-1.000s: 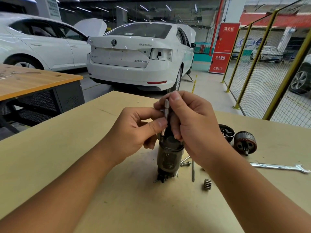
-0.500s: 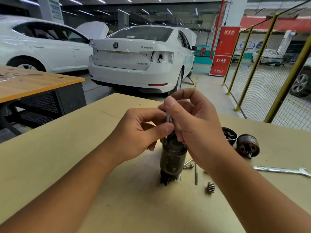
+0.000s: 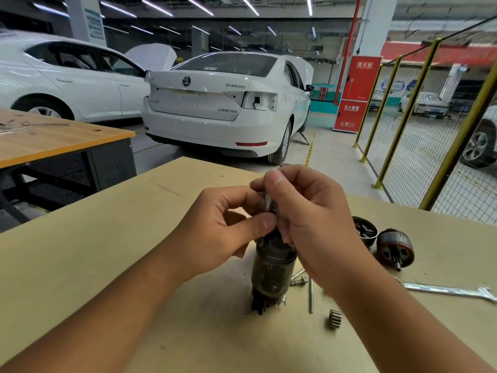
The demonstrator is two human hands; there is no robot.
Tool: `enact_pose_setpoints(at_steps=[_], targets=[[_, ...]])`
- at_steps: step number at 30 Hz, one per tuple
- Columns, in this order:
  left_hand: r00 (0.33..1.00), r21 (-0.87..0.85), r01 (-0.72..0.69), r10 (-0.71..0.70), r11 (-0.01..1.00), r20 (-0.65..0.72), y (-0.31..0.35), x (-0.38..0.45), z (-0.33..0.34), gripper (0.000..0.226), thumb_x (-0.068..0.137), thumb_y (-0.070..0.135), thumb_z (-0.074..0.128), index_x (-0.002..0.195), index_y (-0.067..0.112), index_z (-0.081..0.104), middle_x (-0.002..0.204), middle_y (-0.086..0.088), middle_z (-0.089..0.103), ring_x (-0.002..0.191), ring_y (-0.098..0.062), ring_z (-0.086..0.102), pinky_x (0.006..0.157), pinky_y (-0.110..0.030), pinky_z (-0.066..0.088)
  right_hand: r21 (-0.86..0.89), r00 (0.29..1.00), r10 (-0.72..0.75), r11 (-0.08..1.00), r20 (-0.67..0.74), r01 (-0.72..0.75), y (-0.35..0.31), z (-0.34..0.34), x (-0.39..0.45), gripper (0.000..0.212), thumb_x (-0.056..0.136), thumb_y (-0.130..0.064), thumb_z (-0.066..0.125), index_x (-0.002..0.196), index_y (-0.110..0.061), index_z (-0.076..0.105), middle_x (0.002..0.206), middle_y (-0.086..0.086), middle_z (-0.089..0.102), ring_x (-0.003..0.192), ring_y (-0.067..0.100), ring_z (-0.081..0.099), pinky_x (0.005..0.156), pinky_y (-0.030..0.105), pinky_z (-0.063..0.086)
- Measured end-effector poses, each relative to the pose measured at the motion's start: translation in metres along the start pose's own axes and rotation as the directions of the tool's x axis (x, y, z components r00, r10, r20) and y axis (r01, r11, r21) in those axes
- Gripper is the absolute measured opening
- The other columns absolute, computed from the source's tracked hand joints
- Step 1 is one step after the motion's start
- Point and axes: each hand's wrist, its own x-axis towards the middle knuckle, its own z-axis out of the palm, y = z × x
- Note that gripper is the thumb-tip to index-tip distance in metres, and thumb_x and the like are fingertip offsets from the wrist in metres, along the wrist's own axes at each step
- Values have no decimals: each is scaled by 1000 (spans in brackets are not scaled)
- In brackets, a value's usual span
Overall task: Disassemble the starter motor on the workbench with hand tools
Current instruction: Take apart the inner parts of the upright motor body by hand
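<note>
The dark, grimy starter motor housing (image 3: 271,273) stands upright on the tan workbench (image 3: 107,265). A shiny metal shaft (image 3: 268,203) sticks up from its top, mostly hidden by my fingers. My left hand (image 3: 223,232) curls round the top of the housing, thumb pressed by the shaft. My right hand (image 3: 309,219) pinches the shaft from the right, fingertips at its upper end.
On the bench right of the housing lie a flanged bolt (image 3: 298,281), a long thin bolt (image 3: 311,296), a small pinion gear (image 3: 334,319), a black end cap (image 3: 364,231), the armature (image 3: 395,247) and a silver wrench (image 3: 451,290). White cars and a yellow mesh fence stand beyond.
My right hand has slid up the shaft and now covers its top. The view has tilted up slightly. The housing stays upright in place.
</note>
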Motion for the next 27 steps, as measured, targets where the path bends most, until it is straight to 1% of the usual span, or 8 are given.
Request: enact_pose_setpoints(at_steps=[3, 6, 9, 11, 16, 18, 21, 27], targets=[[1000, -26, -7, 7, 1000, -6, -1, -1, 0, 14, 95, 21, 65, 101, 18, 77, 76, 1, 67, 52, -16, 58, 50, -28, 49, -2, 1000, 0, 1000, 15, 0, 0, -2, 0, 27, 102, -28, 57, 89, -10, 73, 81, 34, 60, 42, 6, 44, 53, 32, 43], [1000, -35, 4, -4, 999, -2, -1, -1, 0, 15, 94, 25, 69, 102, 14, 75, 79, 0, 66, 52, -16, 56, 50, -27, 48, 39, 999, 28, 999, 23, -29, -2, 0, -2, 31, 94, -36, 59, 92, -8, 71, 79, 28, 64, 41, 7, 44, 60, 42, 44], [1000, -37, 21, -21, 999, -1, -1, -1, 2, 26, 91, 28, 69, 108, 9, 73, 84, -2, 66, 52, -15, 54, 49, -25, 47, 12, 1000, 25, 1000, -9, -25, -3, 0, -2, 27, 96, -31, 68, 95, -4, 65, 89, 28, 69, 42, 6, 46, 49, 28, 44], [1000, -40, 16, -16, 999, -13, -1, -1, 2, 19, 91, 27, 71, 104, 13, 74, 83, 1, 67, 51, -15, 55, 48, -26, 48, -21, 1000, 15, 1000, -20, -16, -4, 1, -2, 21, 100, -23, 63, 94, -3, 66, 91, 27, 69, 43, 6, 46, 47, 27, 42], [999, -43, 8, -10, 999, -37, -2, -1, 1, 16, 93, 24, 69, 103, 16, 78, 76, -2, 67, 50, -16, 56, 49, -27, 47, 42, 999, 37, 998, -10, -36, -4, 2, -2, 24, 105, -17, 52, 93, -6, 71, 77, 12, 70, 41, 11, 43, 67, 48, 44], [1000, -34, 9, -9, 999, -16, 0, -1, 1, 20, 91, 30, 72, 103, 14, 75, 79, 3, 68, 51, -12, 56, 50, -24, 47, 72, 999, 32, 997, 2, -32, -5, 1, -3, 21, 100, -27, 61, 95, -8, 69, 77, 7, 73, 42, 11, 45, 63, 42, 47], [1000, -28, 13, -14, 1000, -15, 0, -1, 1, 23, 88, 29, 72, 101, 11, 71, 83, 4, 68, 52, -11, 56, 50, -22, 47, 50, 1000, 14, 999, -19, -13, -4, 2, -3, 26, 92, -34, 68, 94, -8, 65, 93, 15, 75, 41, 4, 46, 47, 25, 42], [999, -39, 3, -5, 999, -38, 1, 0, 0, 18, 94, 20, 67, 105, 11, 77, 77, -2, 68, 49, -18, 56, 48, -28, 48, -4, 1000, 13, 1000, 0, -13, -3, 1, -2, 28, 106, -25, 52, 90, -12, 72, 90, 27, 69, 42, 7, 45, 63, 48, 45]])
